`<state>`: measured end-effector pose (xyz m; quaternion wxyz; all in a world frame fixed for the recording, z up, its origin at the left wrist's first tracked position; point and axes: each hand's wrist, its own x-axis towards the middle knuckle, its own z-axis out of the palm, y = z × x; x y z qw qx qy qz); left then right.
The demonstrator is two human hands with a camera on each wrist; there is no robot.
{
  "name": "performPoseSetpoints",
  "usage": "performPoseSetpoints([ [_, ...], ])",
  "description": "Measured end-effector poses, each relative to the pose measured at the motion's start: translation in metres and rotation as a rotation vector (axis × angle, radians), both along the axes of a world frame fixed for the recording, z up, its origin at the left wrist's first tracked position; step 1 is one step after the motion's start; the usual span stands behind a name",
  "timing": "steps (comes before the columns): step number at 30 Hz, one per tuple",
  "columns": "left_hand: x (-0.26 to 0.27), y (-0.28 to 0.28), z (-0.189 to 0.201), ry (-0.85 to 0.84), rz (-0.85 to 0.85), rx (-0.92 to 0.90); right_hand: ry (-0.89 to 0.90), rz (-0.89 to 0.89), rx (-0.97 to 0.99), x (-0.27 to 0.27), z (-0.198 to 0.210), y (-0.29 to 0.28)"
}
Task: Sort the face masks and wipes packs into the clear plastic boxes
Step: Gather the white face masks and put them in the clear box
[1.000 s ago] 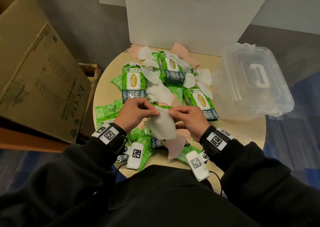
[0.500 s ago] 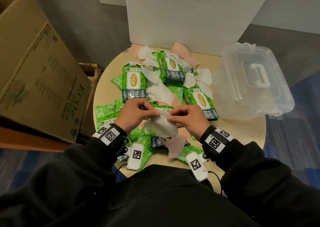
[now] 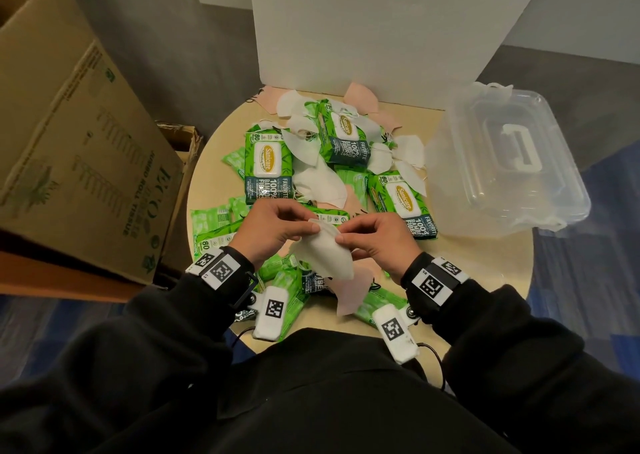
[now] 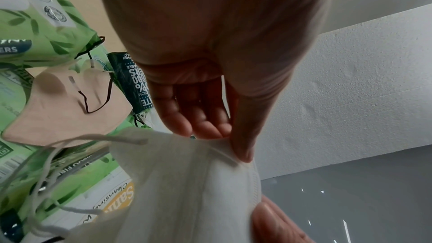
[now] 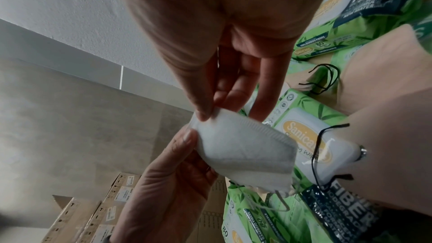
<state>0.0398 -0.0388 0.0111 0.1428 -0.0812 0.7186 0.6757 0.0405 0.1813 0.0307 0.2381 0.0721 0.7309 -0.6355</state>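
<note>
Both hands pinch one white mask (image 3: 323,257) above near tabletop (image 3: 485,263): left hand (image 3: 268,230), right hand (image 3: 372,242). Wipes packs (image 3: 266,166) & masks still piled; clear box (image 3: 512,162) far right w/ lid on. Sorting barely begun, I reckon.

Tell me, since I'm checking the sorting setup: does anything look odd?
Yes. The clear plastic box at the round table's right edge has its lid on, and it overhangs that edge. Masks and green wipes packs lie jumbled, unsorted.
</note>
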Motion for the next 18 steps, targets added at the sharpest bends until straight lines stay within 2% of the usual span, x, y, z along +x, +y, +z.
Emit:
performPoseSetpoints([
  [13,0.003,0.025,0.0,-0.002,-0.051,-0.047,-0.029,-0.044,0.013,0.016,-0.01,0.03],
  [16,0.003,0.04,-0.001,-0.019,-0.141,-0.074,-0.033,-0.074,-0.007,0.021,-0.01,0.046],
  [18,0.003,0.049,-0.005,-0.044,-0.292,-0.159,-0.049,-0.107,-0.03,0.023,-0.009,0.064],
])
